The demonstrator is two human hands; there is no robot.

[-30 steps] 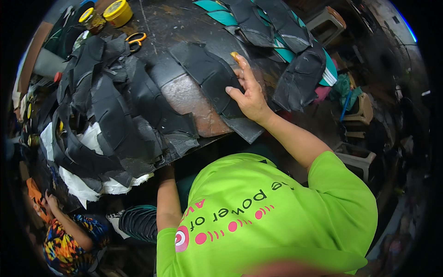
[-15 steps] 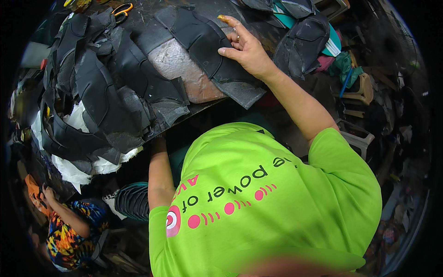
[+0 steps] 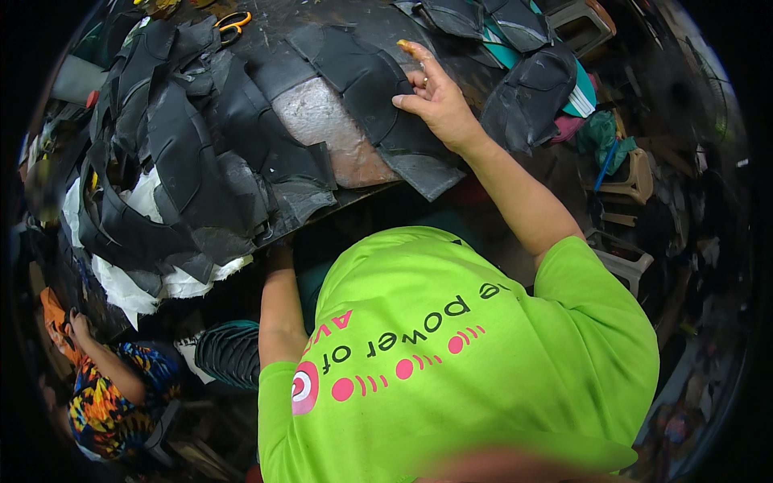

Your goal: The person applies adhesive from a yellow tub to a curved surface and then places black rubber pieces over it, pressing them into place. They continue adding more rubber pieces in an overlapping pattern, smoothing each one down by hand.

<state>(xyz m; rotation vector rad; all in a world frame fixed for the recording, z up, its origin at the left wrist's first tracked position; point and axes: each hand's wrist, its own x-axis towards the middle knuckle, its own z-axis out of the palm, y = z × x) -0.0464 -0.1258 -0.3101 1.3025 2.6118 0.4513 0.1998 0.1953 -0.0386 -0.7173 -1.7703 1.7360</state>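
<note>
R hand [image 3: 439, 101] (yellow smear [image 3: 403, 44] on fingertip), fingers apart, at black panel [image 3: 362, 76], 12 o'clock; L hand hidden, can't tell; prob. partway, panel pile [image 3: 181, 145], 10 o'clock, done/left unclear.

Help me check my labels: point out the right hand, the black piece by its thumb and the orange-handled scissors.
Right hand [image 3: 441, 109]: head view, back of the hand.
Black piece [image 3: 354, 74]: head view, near the middle of its surface.
Orange-handled scissors [image 3: 230, 28]: head view, on the handles.
</note>
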